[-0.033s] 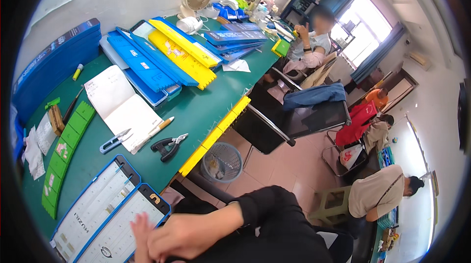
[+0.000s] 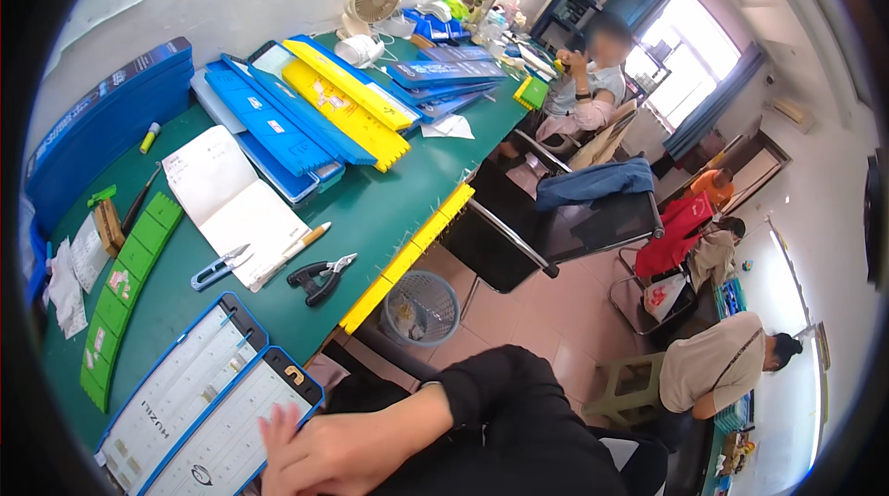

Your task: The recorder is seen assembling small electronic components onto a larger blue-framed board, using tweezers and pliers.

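Open blue-edged case (image 2: 176, 385): small pieces (image 2: 222, 381) inside. Right hand (image 2: 341, 450), left hand (image 2: 280, 428) by case; hold unclear. Bin (image 2: 447, 309) right of case: scraps (image 2: 405, 322).

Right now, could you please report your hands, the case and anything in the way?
Right hand mostly hiding left hand, grips unclear. Blue-rimmed case open, partly hidden by right hand. Black-handled nippers clear of both.

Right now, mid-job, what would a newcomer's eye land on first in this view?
Probably the bright yellow board lying among blue boards toward the back of the green table. Next, the segmented green strip at the table's left. Nearest is the blue-rimmed, two-panelled white case at the lower left, with the right hand beside it in view.
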A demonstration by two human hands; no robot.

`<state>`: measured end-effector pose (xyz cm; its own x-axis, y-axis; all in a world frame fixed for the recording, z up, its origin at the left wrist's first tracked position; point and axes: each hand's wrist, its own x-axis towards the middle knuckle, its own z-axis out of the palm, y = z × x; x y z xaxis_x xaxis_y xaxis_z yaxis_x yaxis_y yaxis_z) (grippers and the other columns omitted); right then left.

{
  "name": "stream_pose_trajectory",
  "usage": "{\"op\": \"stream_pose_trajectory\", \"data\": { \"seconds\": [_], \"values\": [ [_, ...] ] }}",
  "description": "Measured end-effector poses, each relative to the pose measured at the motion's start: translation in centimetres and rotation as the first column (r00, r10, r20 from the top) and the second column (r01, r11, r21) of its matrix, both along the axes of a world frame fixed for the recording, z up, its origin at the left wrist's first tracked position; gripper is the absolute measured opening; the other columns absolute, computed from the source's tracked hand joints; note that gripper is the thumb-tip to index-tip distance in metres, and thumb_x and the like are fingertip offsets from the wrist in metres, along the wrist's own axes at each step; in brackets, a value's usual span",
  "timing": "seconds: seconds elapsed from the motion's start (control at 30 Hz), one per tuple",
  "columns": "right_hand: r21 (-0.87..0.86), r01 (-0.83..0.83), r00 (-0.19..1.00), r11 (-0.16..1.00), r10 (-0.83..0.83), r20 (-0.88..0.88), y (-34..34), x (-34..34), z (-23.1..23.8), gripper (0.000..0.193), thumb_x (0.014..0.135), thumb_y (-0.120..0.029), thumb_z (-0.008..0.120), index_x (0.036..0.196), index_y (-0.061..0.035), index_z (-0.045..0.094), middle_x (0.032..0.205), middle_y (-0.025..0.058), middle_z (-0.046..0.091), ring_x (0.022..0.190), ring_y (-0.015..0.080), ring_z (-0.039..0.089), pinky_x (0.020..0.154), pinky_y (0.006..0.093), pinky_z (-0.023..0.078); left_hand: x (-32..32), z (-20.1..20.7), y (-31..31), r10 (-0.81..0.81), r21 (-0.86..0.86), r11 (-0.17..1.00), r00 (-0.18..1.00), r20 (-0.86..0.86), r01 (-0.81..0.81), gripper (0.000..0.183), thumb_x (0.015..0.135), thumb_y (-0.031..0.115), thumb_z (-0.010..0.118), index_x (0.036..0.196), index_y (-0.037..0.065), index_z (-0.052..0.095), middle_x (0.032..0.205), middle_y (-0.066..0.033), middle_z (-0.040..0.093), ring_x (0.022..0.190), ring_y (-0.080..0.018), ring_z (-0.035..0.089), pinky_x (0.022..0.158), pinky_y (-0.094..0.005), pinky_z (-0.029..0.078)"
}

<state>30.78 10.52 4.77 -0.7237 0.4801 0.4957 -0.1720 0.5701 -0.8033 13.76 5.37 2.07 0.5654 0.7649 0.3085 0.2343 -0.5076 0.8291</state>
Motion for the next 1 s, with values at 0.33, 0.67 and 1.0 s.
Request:
{"op": "stream_pose_trajectory", "data": {
  "seconds": [0.33,0.67,1.0],
  "values": [
    [-0.367,0.126,0.809,0.922,-0.31,-0.5,7.9,0.4,3.1,0.003,0.096,-0.004,0.049,0.098,-0.0024,0.048,0.088,0.0079,0.054,0.076,0.0171,0.064,0.062,0.0288,0.053,-3.1,0.6,-2.6,0.327,-0.543,0.839,0.771,0.547,0.029,0.03,0.1,0.022,0.047,0.078,0.002,0.055,0.053,-0.0046,0.049,0.048,-0.0149,0.049,0.066,-0.0311,0.047],
    [-0.554,0.551,0.461,0.625,-0.78,-0.422,15.1,4.5,-6.3,0.011,0.101,-0.016,0.045,0.1,-0.0055,0.041,0.093,0.0081,0.053,0.07,0.0167,0.062,0.062,0.032,0.056,-3.6,-1.3,-2.0,0.634,-0.498,0.74,0.717,0.292,-0.452,0.029,0.102,0.018,0.04,0.079,0.002,0.049,0.066,-0.0057,0.048,0.056,-0.0146,0.041,0.058,-0.0282,0.038],
    [-0.58,0.561,0.487,0.591,-0.802,-0.346,15.2,4.1,-7.3,0.012,0.1,-0.016,0.047,0.099,-0.0045,0.043,0.088,0.0078,0.056,0.064,0.015,0.06,0.06,0.0282,0.053,-0.8,-2.4,0.3,0.437,0.093,0.898,0.897,-0.068,-0.43,0.008,0.085,0.007,0.063,0.091,0.002,0.062,0.093,-0.0164,0.063,0.088,-0.0348,0.059,0.081,-0.0413,0.046]
  ]
}}
